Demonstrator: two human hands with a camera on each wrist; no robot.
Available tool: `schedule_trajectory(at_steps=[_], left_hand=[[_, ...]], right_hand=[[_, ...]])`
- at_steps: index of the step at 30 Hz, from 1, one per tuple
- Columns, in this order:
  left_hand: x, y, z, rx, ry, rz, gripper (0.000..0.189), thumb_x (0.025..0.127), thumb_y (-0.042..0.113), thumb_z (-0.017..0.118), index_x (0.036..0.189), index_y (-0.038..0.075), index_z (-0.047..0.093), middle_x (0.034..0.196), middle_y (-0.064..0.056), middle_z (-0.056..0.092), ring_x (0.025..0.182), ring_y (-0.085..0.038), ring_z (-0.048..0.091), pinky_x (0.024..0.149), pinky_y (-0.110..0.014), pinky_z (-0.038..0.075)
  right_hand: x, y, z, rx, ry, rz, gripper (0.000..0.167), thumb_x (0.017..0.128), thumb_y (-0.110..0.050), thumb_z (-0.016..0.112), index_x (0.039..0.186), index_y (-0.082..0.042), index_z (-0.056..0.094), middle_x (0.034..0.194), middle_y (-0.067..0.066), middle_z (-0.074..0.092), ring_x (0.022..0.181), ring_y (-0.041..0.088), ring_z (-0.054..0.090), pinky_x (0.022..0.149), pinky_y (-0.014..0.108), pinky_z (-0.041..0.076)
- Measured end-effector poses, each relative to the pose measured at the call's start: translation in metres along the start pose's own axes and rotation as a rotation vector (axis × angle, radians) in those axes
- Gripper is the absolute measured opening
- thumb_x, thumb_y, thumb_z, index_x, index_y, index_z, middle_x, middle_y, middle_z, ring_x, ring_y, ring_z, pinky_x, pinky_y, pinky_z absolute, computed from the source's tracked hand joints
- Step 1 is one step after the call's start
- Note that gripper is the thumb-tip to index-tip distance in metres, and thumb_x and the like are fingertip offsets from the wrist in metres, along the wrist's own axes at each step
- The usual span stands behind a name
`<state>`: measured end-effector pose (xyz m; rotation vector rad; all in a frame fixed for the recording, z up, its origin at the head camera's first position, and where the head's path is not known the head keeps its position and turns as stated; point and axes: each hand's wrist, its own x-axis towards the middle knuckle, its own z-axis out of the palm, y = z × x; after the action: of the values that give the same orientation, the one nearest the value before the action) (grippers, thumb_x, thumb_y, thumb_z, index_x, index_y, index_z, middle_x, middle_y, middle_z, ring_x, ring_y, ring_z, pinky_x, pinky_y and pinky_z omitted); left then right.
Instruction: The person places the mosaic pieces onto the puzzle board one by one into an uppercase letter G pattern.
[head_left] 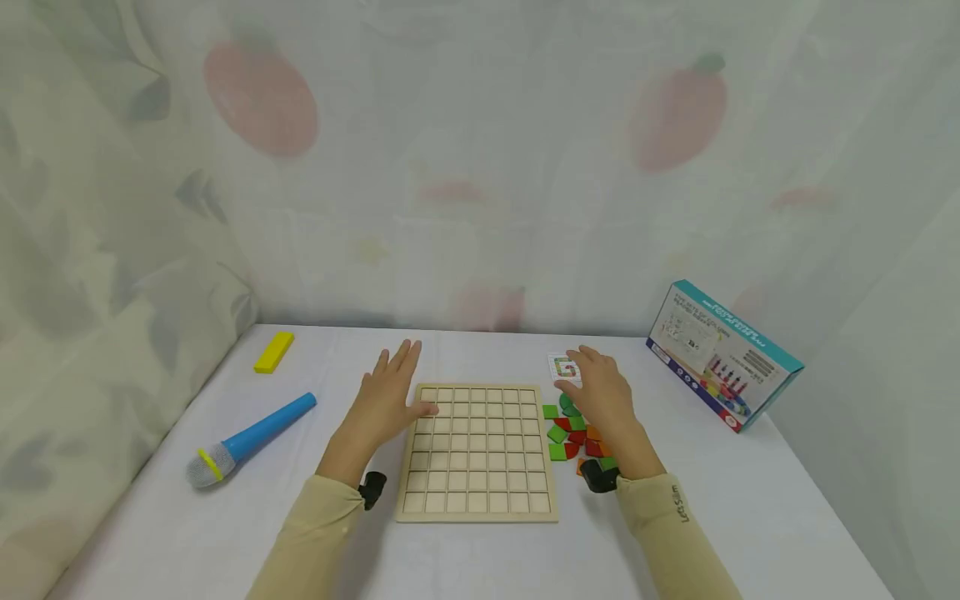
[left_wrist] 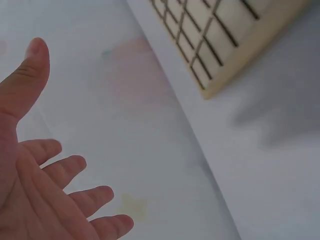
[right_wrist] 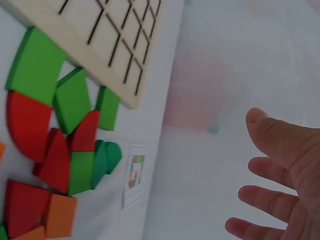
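A square wooden grid board (head_left: 477, 515) lies flat on the table between the two hands, its cells bare. My left hand (head_left: 386, 406) is raised by the board's left side, fingers spread and thumb reaching over its edge; the left wrist view shows an empty palm (left_wrist: 35, 200). On the other side, my right hand (head_left: 602, 392) hovers above the loose pieces, fingers extended and holding nothing. Beneath it lie green tiles (right_wrist: 35, 67), red quarter-round pieces (right_wrist: 29, 125) and orange tiles (right_wrist: 60, 216). A small printed pattern card (head_left: 558, 367) is partly covered by the right fingers.
A blue toy microphone (head_left: 270, 421) lies at the left, with a yellow block (head_left: 274, 352) behind it. At the back right stands a tilted printed box (head_left: 720, 354). Patterned curtains (head_left: 480, 167) hang behind and beside the white table (head_left: 465, 567).
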<state>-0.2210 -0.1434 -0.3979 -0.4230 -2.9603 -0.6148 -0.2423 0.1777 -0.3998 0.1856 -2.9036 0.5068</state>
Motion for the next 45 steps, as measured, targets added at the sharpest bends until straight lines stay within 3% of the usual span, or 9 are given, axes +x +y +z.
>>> schedule_trajectory(at_steps=[4,10,19,24,34,45], left_hand=[[-0.006,-0.007,0.008,0.016,-0.038,-0.008,0.101,0.074,0.042,0.073,0.149,0.011,0.014,0.153,-0.015,0.011,0.136,-0.046,0.009,0.096,-0.07,0.019],[-0.013,-0.02,0.02,0.005,-0.126,-0.043,0.11,0.068,0.04,0.079,0.149,0.011,0.01,0.154,-0.016,0.003,0.134,-0.05,0.007,0.093,-0.073,0.018],[-0.017,-0.039,0.033,0.036,-0.265,-0.053,0.13,0.045,0.043,0.088,0.149,0.014,0.015,0.154,-0.01,0.009,0.136,-0.048,0.004,0.093,-0.075,0.013],[-0.021,-0.044,0.035,0.025,-0.319,-0.064,0.131,0.04,0.041,0.088,0.148,0.013,0.019,0.154,-0.011,0.011,0.135,-0.048,0.005,0.093,-0.075,0.011],[-0.02,-0.055,0.048,-0.013,-0.381,-0.061,0.13,0.037,0.038,0.089,0.148,0.018,0.024,0.154,-0.005,0.014,0.137,-0.045,0.004,0.094,-0.075,0.008],[-0.019,-0.049,0.043,-0.005,-0.44,-0.014,0.126,0.041,0.038,0.089,0.147,0.013,0.025,0.154,-0.004,0.014,0.138,-0.042,0.001,0.097,-0.072,0.009]], right_hand=[[0.0,0.008,0.009,0.013,-0.025,0.013,0.055,0.084,-0.034,0.067,0.13,-0.008,0.052,0.137,0.017,0.044,0.122,0.04,0.04,0.086,0.056,0.044],[0.002,0.02,0.023,0.05,-0.031,0.006,0.051,0.084,-0.03,0.067,0.128,-0.008,0.054,0.134,0.016,0.047,0.12,0.038,0.043,0.087,0.054,0.045],[0.006,0.034,0.038,0.072,-0.104,-0.004,0.045,0.085,-0.026,0.067,0.125,-0.008,0.057,0.13,0.015,0.053,0.116,0.034,0.049,0.092,0.05,0.043],[0.009,0.038,0.044,0.068,-0.15,0.005,0.042,0.084,-0.022,0.068,0.123,-0.008,0.059,0.128,0.014,0.054,0.117,0.034,0.049,0.094,0.05,0.042],[0.019,0.045,0.057,0.014,-0.23,-0.049,0.035,0.082,-0.015,0.07,0.116,-0.008,0.065,0.118,0.01,0.061,0.11,0.029,0.053,0.095,0.046,0.042],[0.027,0.046,0.06,0.0,-0.258,-0.043,0.029,0.083,-0.015,0.069,0.11,-0.009,0.068,0.113,0.009,0.062,0.1,0.024,0.055,0.092,0.044,0.044]])
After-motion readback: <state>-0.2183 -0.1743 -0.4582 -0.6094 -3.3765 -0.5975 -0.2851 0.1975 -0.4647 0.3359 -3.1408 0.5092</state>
